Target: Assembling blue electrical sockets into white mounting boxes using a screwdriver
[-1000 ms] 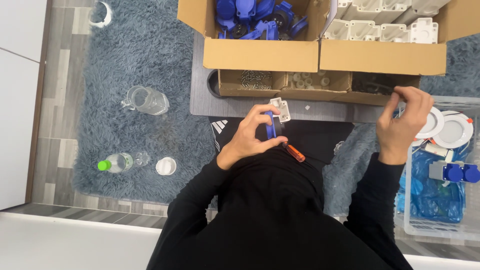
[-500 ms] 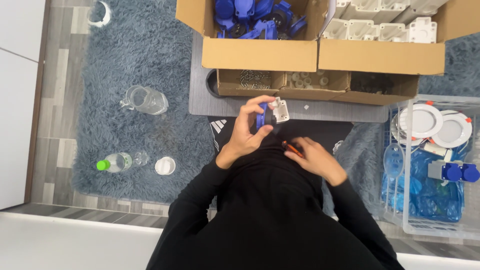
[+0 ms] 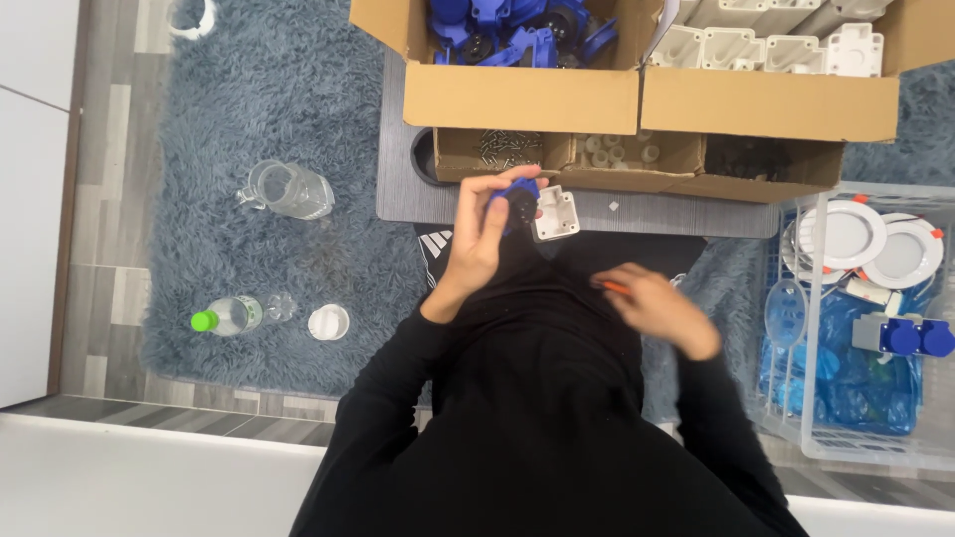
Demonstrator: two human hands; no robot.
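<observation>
The left hand (image 3: 484, 231) curls around a blue socket part (image 3: 517, 203) beside a white box piece (image 3: 556, 213), above the grey board (image 3: 657, 212). The right hand (image 3: 657, 306), blurred, closes on an orange-handled tool (image 3: 614, 286). Blue shag rug (image 3: 229, 129) underneath.

Head view: worn on the person's head, facing straight down.
Nearness: close above lap, rug (image 3: 249, 119) and cardboard boxes (image 3: 637, 94).

left hand (image 3: 487, 224) raised, fingers curled; right hand (image 3: 652, 303) low, blurred.
</observation>
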